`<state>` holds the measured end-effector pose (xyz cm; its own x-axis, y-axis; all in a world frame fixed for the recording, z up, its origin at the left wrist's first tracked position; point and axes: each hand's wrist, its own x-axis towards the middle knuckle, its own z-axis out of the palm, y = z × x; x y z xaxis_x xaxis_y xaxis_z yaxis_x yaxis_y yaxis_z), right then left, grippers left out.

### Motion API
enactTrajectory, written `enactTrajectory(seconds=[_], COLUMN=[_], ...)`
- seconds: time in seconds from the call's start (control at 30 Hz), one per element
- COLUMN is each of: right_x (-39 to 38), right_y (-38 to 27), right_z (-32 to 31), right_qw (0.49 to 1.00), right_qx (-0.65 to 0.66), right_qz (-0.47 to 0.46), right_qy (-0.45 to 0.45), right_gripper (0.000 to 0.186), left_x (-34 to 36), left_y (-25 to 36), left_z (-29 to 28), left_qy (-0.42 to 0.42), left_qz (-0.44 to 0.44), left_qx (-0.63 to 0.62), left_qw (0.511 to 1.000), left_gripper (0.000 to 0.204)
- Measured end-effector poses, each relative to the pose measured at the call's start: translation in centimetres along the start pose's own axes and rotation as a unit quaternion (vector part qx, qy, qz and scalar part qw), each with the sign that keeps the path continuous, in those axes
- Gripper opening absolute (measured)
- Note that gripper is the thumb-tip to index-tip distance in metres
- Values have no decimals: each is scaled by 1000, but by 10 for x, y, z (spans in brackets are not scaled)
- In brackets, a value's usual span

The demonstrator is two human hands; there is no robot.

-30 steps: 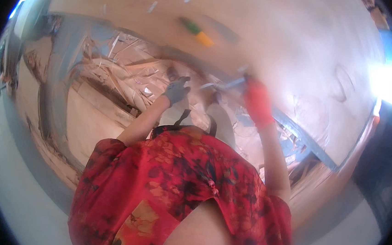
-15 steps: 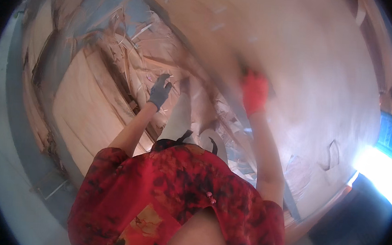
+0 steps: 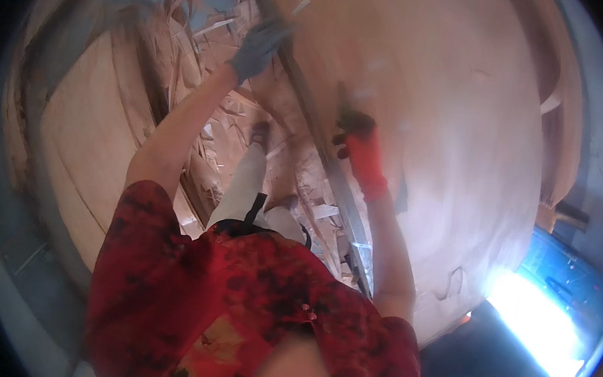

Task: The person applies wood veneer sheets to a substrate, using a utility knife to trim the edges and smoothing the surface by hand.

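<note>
A large pale-brown wood sheet (image 3: 448, 129), perhaps the top of a stack, fills the right side, with a dark edge running down its left. My left hand (image 3: 259, 47), in a grey glove, reaches to the far part of that edge. Its fingers are blurred, so their grip is unclear. Over the sheet is my right hand (image 3: 363, 147), in a red glove with dark fingers. Those fingers are curled, and a thin dark shape juts up from them, too smeared to name.
Broken wood strips and scraps (image 3: 207, 131) litter the floor around my legs. More pale boards (image 3: 79, 135) lie to the left. At the lower right a blue object (image 3: 567, 273) stands beside a very bright patch of light.
My left hand has moved up and away from me to the sheet's edge. My right hand has shifted left, its curled fingers now showing. The whole view has swung somewhat.
</note>
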<state>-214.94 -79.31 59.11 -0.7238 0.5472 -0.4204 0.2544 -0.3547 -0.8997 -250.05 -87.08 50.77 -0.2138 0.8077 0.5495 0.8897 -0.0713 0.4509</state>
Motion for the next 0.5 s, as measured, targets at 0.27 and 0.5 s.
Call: enactTrajectory(seconds=[0.27, 0.5], right_x=[109, 167], right_y=[-32, -14], right_z=[61, 69], right_qw=[852, 795], right_qx=[-514, -587], right_qz=[-93, -154], right_qy=[35, 13], right_gripper=[53, 47], left_x=[16, 21], left_y=[-64, -71], left_z=[35, 35], left_qy=[-92, -105], left_qz=[14, -15], left_qx=[37, -49], left_qw=[995, 993], left_gripper=[68, 66])
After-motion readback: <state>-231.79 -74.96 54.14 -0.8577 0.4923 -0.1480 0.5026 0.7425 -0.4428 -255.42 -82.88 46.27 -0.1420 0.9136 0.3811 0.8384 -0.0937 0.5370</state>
